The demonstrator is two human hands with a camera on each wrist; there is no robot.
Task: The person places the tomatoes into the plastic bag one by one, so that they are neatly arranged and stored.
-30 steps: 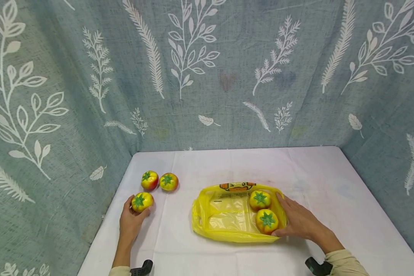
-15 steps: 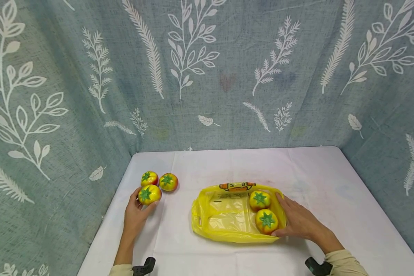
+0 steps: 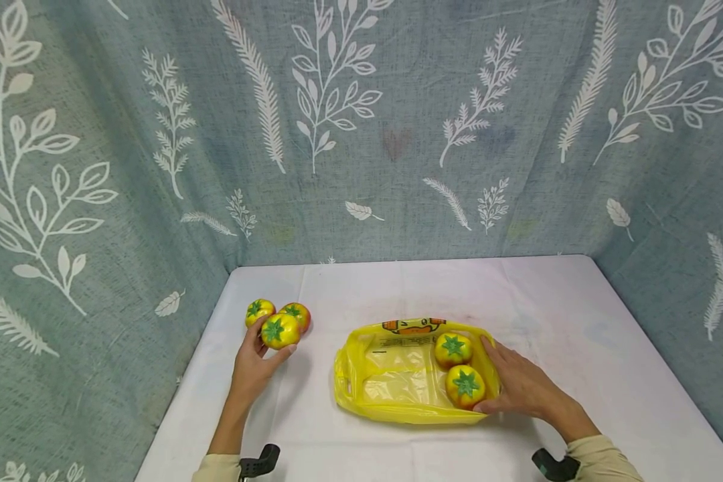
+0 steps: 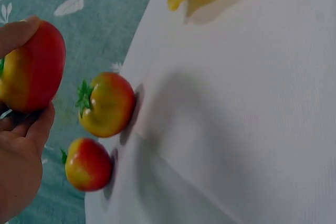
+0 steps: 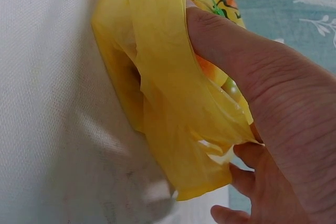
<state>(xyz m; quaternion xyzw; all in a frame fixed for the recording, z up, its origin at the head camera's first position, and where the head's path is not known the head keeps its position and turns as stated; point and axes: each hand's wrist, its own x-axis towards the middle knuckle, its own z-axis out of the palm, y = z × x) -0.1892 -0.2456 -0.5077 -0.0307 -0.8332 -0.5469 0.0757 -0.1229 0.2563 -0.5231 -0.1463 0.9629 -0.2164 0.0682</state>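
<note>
In the head view my left hand [image 3: 252,371] holds a yellow-and-red tomato [image 3: 280,331] with a green star-shaped top, raised above the table. The left wrist view shows the thumb and fingers around this tomato [image 4: 39,69]. Just behind it, another tomato [image 3: 259,310] and a partly covered tomato [image 3: 301,314] sit on the cloth. My right hand [image 3: 527,388] grips the right rim of a yellow plastic bag [image 3: 367,412], which lies with its mouth spread open. Inside the bag, a tomato [image 3: 453,349] and a second tomato [image 3: 466,385] rest at the right end.
A white cloth covers the table [image 3: 361,455]. Grey-green curtains [image 3: 361,134] with white leaf prints rise behind it and along both sides. Both wrists carry a black device, such as the one on the left wrist [image 3: 260,462].
My left hand has lifted the tomato and carried it right and away from me, so it now overlaps the rear tomatoes. The right hand and the bag stay put.
</note>
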